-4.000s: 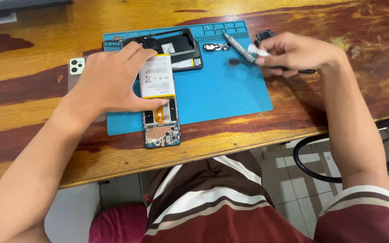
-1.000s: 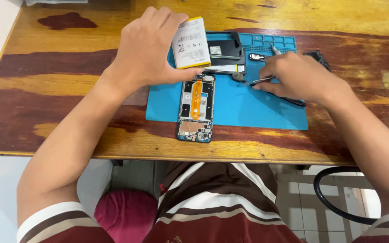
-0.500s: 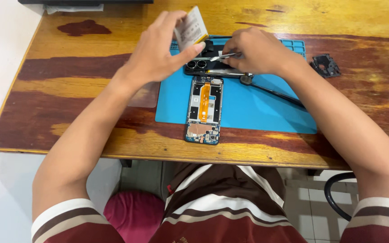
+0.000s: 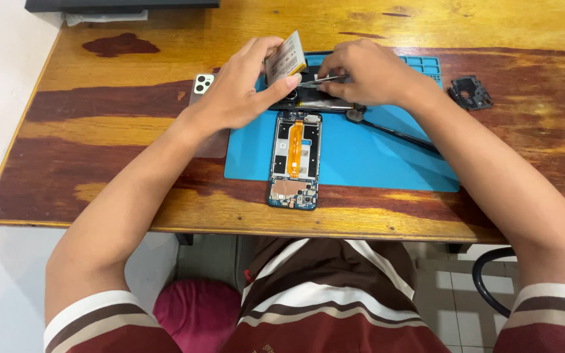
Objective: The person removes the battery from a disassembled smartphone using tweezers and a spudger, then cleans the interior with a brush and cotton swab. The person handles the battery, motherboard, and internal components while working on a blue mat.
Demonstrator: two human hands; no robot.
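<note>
Fingers of my left hand (image 4: 240, 91) pinch a flat, pale battery (image 4: 286, 60) by its lower edge, and I hold it tilted above the far end of the mat, thumb on one face and fingertips curled behind. My right hand (image 4: 366, 73) is closed around thin metal tweezers (image 4: 322, 80), whose tips point left toward the battery's lower corner, close to my left thumb. Both hands sit near each other over the top of the blue silicone mat (image 4: 367, 153).

Below them lies the opened phone (image 4: 295, 159), a long rectangle with rounded corners, its insides bare: an orange flex ribbon runs down the middle, with dark boards and a coppery patch near the end closest to me. That end overhangs the mat and rests on the wood. Just under my hands I can make out a dark frame or back cover (image 4: 315, 101), partly hidden. A thin black tool (image 4: 390, 131) with a round head lies slanted across the mat to the right. A small black plastic part (image 4: 470, 91) rests on the wood beyond the mat's right corner, and another phone (image 4: 203, 84) with a pale camera block peeks out behind my left wrist.

The table (image 4: 99, 124) is glossy varnished wood, streaked yellow and dark red-brown. Pale tiled floor shows beneath. My forearms reach in from both sides, elbows wide, in brown and white striped sleeves.
</note>
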